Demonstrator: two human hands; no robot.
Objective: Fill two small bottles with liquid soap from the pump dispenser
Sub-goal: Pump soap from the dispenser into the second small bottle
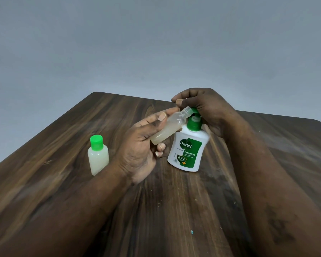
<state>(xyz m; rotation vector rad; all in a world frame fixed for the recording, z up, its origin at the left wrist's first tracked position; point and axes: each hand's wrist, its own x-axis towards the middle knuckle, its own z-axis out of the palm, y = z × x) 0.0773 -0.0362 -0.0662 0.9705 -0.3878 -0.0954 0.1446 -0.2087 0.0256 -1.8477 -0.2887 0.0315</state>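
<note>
You are on the second bottle. The capped bottle (98, 156) stands upright on the table (174, 210), well to the left of the dispenser (189, 151), and looks full of pale soap, so that one seems done. Your left hand (143, 143) grips the open bottle (170, 127) round its body, fingers and thumb curled about it, tilted so that its mouth meets the spout under the pump head (194, 110). It holds soap in its lower part, with room left toward the neck. Your right hand (208, 108) is curled over the pump head, fingers closed down on top of it; whether it is pressing at this instant you cannot tell from here. The next move calls for steady strokes on the pump with the mouth kept tight on the spout. Stop short of the neck, then find a cap; none for this bottle is in view.
</note>
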